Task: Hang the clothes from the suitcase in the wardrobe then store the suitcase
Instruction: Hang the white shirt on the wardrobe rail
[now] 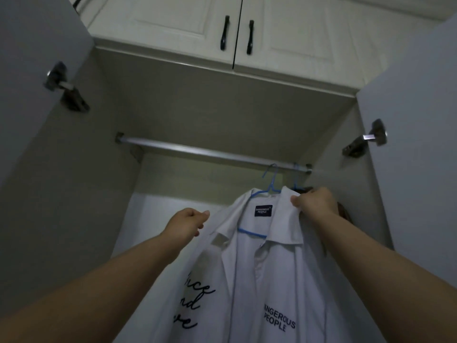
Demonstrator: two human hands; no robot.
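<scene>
Two bare forearms reach up from the bottom corners of the view, and between them hangs a white shirt [259, 280] with black lettering — looping script on one front panel, block capitals on the other, and a small dark label [263, 210] sewn inside the neck. The left hand [188, 222] has its fingers curled in and its thumb and fingertips pinched on the shirt's shoulder edge on that side. The right hand [316, 201] grips the collar and shoulder cloth on the other side, thumb on top, fingers folded under the fabric.

The shirt sits on a blue hanger [268, 191], whose lower bar shows through the open neck. Its hook is up at the metal rail [210, 153], near the rail's right end — whether it rests on the rail or just touches it I cannot tell. A second blue hook [296, 175] is further right on the rail, with something dark hanging beneath it, mostly hidden by the right hand.

The rail runs across the inside of the open wardrobe [222, 107], from the left wall to the right wall. Both doors stand open, a metal hinge [65, 89] on the left one and another hinge [366, 139] on the right. Above the opening are two closed white cupboard doors [235, 26], each with a black handle [224, 33] beside the seam where they meet.
</scene>
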